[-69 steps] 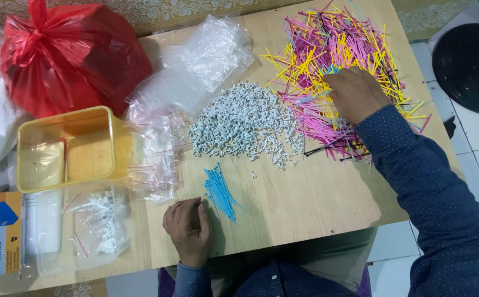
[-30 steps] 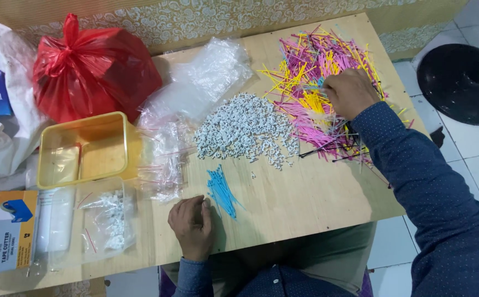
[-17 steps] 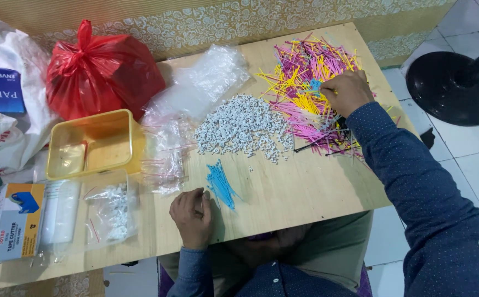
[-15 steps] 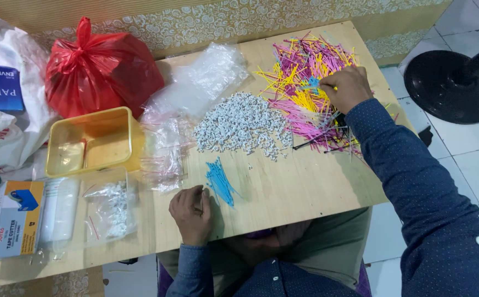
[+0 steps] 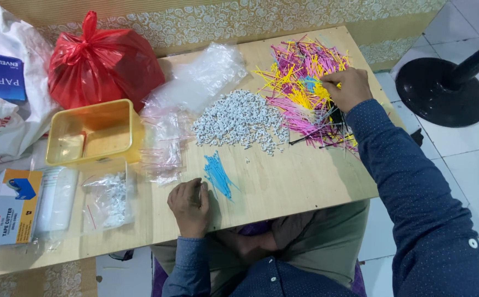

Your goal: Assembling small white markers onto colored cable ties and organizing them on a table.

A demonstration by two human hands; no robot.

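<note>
1. The right hand reaches to the far right of the table and rests on a big heap of thin sticks in pink, yellow, purple and black. Its fingers are curled narrow, pinching among the yellow and blue sticks; which stick it grips is too small to tell.
2. The left hand lies at the near edge of the table, loosely closed with the fingers bent under. Whether it holds anything cannot be told.
3. Just right of the left hand's fingertips lies a small bunch of blue sticks, fanned out on the bare wood.
4. Between the two hands, in the middle of the table, sits a heap of small white pieces, touching the left edge of the coloured heap.
5. Clear plastic bags are piled to the left of the white pieces.
6. Further left stands a yellow tray, with a tied red bag beyond it.
7. At the near left lies a small bag of white pieces, and beside it a cardboard box.
</note>
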